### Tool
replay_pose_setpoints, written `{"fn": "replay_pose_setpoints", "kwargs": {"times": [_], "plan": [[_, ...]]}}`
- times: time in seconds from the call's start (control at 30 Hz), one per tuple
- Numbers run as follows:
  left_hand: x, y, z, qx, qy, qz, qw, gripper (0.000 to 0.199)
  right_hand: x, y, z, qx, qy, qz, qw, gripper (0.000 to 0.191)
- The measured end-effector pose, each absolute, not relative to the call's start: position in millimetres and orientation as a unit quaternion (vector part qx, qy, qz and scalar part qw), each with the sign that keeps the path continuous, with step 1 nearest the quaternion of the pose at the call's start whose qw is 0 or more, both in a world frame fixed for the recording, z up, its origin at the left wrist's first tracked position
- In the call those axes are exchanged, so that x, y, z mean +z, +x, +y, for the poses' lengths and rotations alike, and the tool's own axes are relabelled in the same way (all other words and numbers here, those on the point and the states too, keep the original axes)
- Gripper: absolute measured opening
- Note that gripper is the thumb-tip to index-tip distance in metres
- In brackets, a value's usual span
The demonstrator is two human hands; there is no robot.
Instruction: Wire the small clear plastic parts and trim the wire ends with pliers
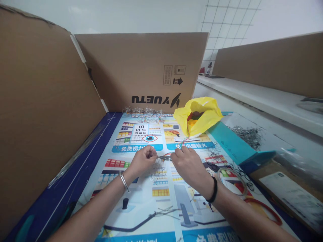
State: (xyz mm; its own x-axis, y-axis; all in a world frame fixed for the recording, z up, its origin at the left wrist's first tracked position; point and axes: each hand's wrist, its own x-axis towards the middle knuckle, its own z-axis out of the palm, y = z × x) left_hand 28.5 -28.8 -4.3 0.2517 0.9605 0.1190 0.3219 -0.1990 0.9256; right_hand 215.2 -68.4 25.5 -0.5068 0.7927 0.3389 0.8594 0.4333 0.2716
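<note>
My left hand (144, 160) is closed in a pinch on what looks like a thin wire, whose end is mostly hidden by the fingers. My right hand (187, 164) is wrapped round a pair of pliers (165, 158); their silver jaws point left and meet the left fingertips. Colored wires (186, 138) run from behind the right hand up to a yellow bag (202, 121). Fine tangled wire (159, 171) lies on the printed poster under both hands.
Cardboard panels stand at the left (45, 101) and back (141, 70). Right of the poster (141, 205) are a tape roll (244, 183), a red ring (276, 215), a turquoise folder (232, 144), a wire pile (248, 136) and a wrapped parcel (290, 195). Twisted dark wire (131, 230) lies in front.
</note>
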Motion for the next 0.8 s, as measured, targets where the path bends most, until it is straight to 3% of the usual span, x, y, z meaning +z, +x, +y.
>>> {"fn": "replay_pose_setpoints", "kwargs": {"times": [0.37,0.8], "plan": [[-2.4,26.5,-27.9,0.361,0.668,0.454,0.466,0.003,26.4,216.3,-68.4,-0.211,-0.490,-0.842,0.083,0.009],[0.6,22.8,-26.8,0.340,0.683,0.483,0.430,0.014,23.9,217.2,-67.5,-0.219,-0.492,-0.838,0.085,0.009]]}}
